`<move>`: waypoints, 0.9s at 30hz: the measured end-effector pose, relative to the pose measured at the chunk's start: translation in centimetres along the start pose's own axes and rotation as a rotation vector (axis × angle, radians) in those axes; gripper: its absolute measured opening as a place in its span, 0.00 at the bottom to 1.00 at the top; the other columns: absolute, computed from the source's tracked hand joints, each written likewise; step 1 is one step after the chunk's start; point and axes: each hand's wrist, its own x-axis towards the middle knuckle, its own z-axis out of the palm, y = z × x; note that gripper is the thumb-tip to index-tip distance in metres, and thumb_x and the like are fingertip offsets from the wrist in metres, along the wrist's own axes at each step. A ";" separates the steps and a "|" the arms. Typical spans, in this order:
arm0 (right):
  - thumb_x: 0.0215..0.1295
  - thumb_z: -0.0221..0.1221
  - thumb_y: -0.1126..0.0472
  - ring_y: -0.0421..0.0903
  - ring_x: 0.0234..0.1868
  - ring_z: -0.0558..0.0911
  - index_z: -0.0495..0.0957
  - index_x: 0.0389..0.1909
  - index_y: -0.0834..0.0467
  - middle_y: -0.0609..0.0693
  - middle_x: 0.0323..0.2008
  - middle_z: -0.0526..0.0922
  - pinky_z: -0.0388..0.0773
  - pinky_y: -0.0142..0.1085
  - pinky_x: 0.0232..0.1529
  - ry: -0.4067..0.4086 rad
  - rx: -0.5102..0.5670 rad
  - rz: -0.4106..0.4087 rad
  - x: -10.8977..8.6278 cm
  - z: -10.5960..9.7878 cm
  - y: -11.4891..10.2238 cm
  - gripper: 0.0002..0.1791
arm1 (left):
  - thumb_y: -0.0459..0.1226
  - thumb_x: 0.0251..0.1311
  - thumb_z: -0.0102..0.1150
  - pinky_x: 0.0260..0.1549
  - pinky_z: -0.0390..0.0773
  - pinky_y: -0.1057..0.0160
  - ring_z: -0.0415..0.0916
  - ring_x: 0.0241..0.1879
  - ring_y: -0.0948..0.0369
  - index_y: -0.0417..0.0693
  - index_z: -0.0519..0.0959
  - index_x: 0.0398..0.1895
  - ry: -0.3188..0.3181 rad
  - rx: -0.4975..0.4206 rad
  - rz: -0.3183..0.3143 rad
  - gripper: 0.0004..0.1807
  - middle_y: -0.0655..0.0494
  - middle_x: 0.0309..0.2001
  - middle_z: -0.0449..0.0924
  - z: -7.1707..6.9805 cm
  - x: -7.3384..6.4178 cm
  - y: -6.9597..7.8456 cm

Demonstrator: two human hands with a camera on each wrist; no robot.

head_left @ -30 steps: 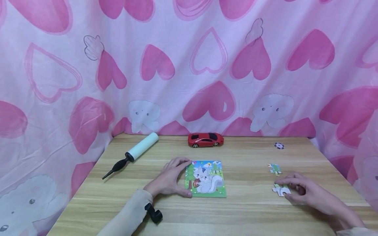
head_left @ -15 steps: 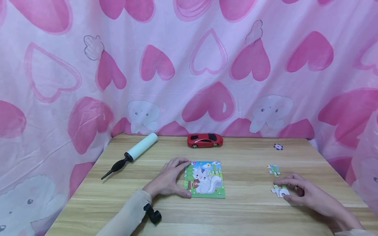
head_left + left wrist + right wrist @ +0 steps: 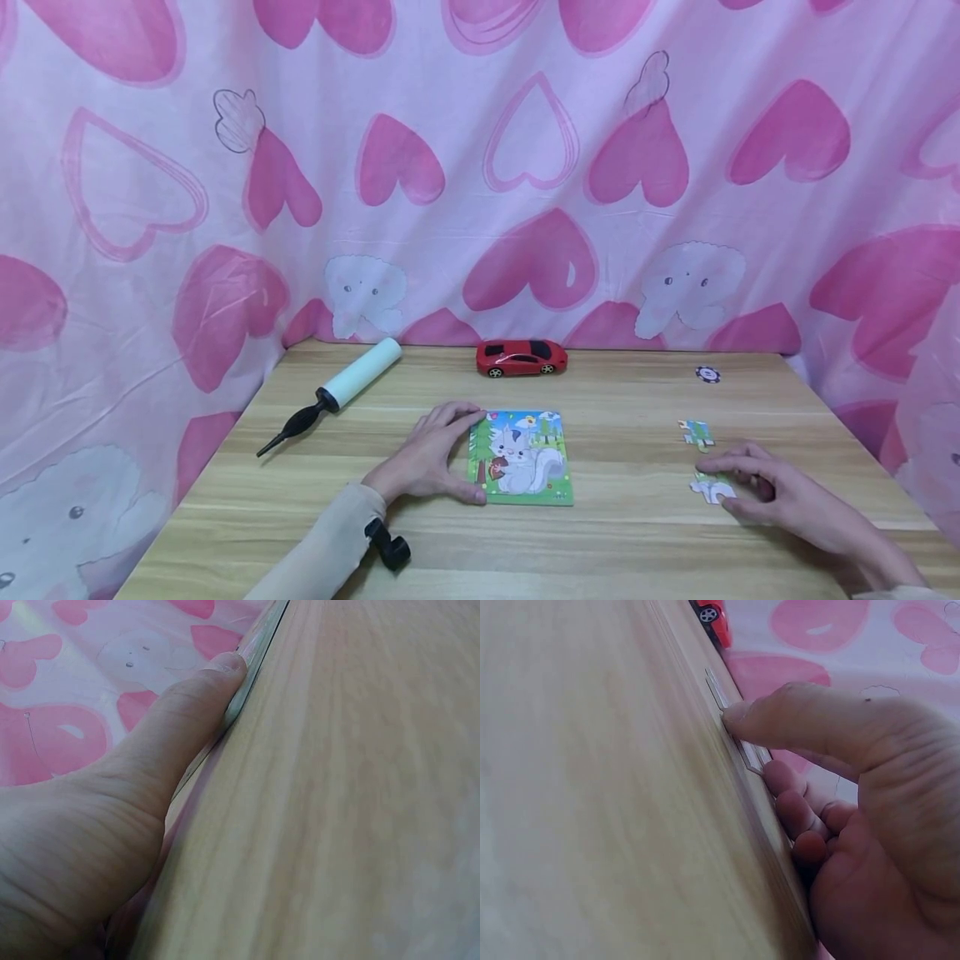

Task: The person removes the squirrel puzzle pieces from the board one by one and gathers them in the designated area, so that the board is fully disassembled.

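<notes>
Holding the left side of a flat, square picture puzzle (image 3: 521,458) with a grey squirrel on it, left hand (image 3: 429,457) stretched wide, with fingers at the puzzle's far-left corner and thumb against the near-left one. Pinching, between right hand (image 3: 776,496) thumb and forefinger, a knobbed white-and-green jigsaw piece (image 3: 707,486), flat toward the right edge of the wooden table (image 3: 622,533). Just beyond, a blue-and-green jigsaw piece (image 3: 697,432); near the far-right corner, a round dark-and-white chip (image 3: 707,374). By the far edge, a glossy red toy car (image 3: 521,358).
</notes>
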 end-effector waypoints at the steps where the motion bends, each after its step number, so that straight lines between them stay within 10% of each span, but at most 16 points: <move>1: 0.67 0.77 0.67 0.35 0.54 0.75 0.86 0.68 0.51 0.45 0.62 0.81 0.71 0.27 0.46 0.000 0.008 0.002 0.0 0.0 0.2 0.28 | 0.73 0.44 0.83 0.85 0.53 0.38 0.52 0.85 0.52 0.59 0.62 0.90 0.000 0.003 0.000 0.71 0.59 0.85 0.58 0.0 0.0 0.0; 7: 0.72 0.70 0.71 0.35 0.55 0.79 0.83 0.70 0.59 0.50 0.63 0.85 0.74 0.23 0.52 0.000 0.139 0.036 0.1 0.0 0.8 0.27 | 0.73 0.43 0.83 0.85 0.53 0.37 0.52 0.85 0.51 0.58 0.62 0.90 0.003 0.008 -0.003 0.71 0.58 0.86 0.58 -0.1 0.0 -0.2; 17: 0.78 0.68 0.68 0.37 0.47 0.83 0.80 0.72 0.61 0.48 0.51 0.86 0.78 0.23 0.47 0.256 0.121 0.226 1.3 -0.5 -1.7 0.24 | 0.73 0.44 0.83 0.85 0.54 0.38 0.53 0.85 0.52 0.58 0.63 0.90 0.004 -0.003 0.006 0.71 0.58 0.85 0.59 0.2 -0.1 0.0; 27: 0.70 0.69 0.78 0.39 0.49 0.86 0.80 0.71 0.65 0.46 0.56 0.88 0.84 0.26 0.47 0.302 0.280 0.061 6.3 1.2 -4.9 0.29 | 0.75 0.43 0.82 0.84 0.54 0.38 0.52 0.85 0.53 0.58 0.62 0.90 0.001 0.000 0.013 0.71 0.59 0.85 0.58 0.2 0.0 -0.2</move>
